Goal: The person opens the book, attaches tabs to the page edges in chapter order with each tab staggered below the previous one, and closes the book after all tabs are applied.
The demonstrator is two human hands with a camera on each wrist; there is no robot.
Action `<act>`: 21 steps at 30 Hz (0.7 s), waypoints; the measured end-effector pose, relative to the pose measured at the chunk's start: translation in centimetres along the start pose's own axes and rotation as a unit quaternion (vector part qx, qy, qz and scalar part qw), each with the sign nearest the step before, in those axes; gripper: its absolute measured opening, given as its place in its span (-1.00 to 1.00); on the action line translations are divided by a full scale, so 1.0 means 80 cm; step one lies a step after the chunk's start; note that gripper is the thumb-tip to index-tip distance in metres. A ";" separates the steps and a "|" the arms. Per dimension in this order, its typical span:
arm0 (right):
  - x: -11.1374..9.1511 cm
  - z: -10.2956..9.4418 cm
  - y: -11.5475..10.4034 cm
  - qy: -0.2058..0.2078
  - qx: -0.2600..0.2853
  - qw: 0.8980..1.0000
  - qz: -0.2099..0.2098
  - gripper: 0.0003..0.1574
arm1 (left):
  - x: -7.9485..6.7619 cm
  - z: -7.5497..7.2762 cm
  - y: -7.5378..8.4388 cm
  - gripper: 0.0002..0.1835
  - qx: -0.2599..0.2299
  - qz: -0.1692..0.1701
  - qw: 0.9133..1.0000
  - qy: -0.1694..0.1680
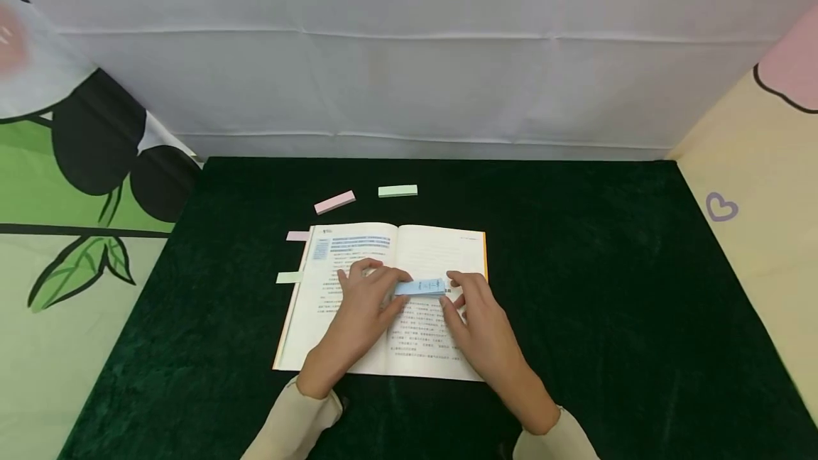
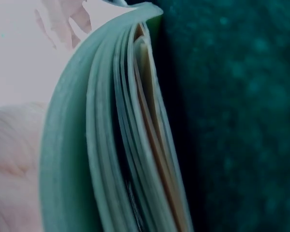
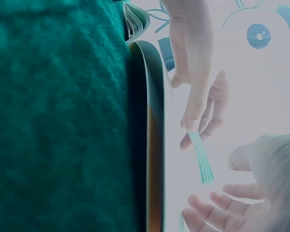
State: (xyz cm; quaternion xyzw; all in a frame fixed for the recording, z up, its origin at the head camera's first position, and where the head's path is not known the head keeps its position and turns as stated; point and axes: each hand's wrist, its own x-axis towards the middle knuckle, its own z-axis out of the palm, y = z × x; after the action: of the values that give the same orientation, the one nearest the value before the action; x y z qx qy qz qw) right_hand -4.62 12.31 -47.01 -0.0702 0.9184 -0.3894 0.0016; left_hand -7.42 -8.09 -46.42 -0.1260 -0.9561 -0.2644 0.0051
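Observation:
An open book (image 1: 429,250) with printed text lies flat, the gutter near its middle. Over its right page, close to the gutter, is a slim pad of blue sticky tabs (image 1: 420,287) with writing on its top sheet. My left hand (image 1: 366,307) pinches the left end of this pad between thumb and fingers. My right hand (image 1: 483,325) sits by the opposite end with thumb and fingers spread. In the right wrist view a gap shows between the right fingers (image 3: 222,212) and the blue pad (image 3: 202,162).
Beyond the book lie a pink tab pad (image 1: 335,202) and a green tab pad (image 1: 397,191). A pink tab (image 1: 297,236) and a green tab (image 1: 289,277) stick out from the book's left edge. Dark green cloth (image 1: 607,268) covers the table, with a white sheet (image 1: 409,91) behind.

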 end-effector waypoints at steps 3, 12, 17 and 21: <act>0.005 0.001 0.000 -0.007 0.007 1.000 -0.001 -0.49 | 0.000 0.001 0.000 -0.74 0.005 0.003 1.000 0.004; 0.011 0.009 0.000 0.023 0.008 1.000 -0.016 -0.71 | 0.000 0.004 0.001 -0.74 0.004 0.002 1.000 0.003; 0.012 0.013 0.001 0.038 0.007 0.999 -0.031 -0.74 | 0.000 0.004 0.001 -0.73 0.009 0.002 1.000 0.004; 0.014 0.014 0.002 0.048 0.011 0.998 -0.042 -0.77 | 0.000 0.003 0.001 -0.73 0.007 0.000 1.000 0.003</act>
State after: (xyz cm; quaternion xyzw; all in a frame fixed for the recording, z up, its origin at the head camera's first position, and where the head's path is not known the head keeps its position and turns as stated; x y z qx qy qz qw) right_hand -5.69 11.46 -47.86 -0.0895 0.9095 -0.4018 -0.0581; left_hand -7.42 -7.91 -46.61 -0.1253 -0.9579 -0.2583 0.0084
